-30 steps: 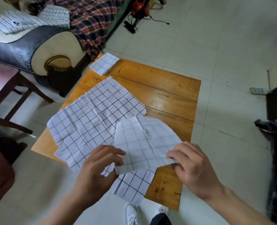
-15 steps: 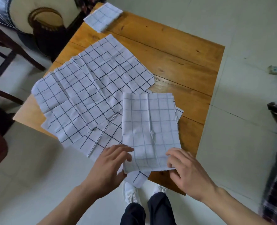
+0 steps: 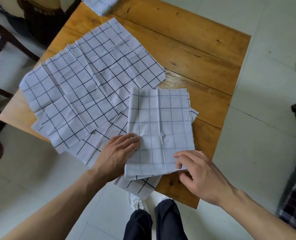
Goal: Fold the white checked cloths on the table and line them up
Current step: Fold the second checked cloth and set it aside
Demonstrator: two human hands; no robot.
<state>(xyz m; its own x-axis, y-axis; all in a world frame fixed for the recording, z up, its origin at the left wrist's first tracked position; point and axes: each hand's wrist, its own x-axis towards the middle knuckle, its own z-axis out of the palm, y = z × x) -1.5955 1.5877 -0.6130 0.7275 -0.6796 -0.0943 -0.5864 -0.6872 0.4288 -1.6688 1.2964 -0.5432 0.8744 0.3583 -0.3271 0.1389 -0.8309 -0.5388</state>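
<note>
That half-folded cloth on the counter looks thin and floppy, left hand flat on its edge, right hand fingers pinching the near corner, so I'd grab corners.

A folded checked cloth lies on a wooden table. The left hand rests flat at its left edge; the right hand pinches its near right corner. Unfolded cloths spread left of it.
</note>
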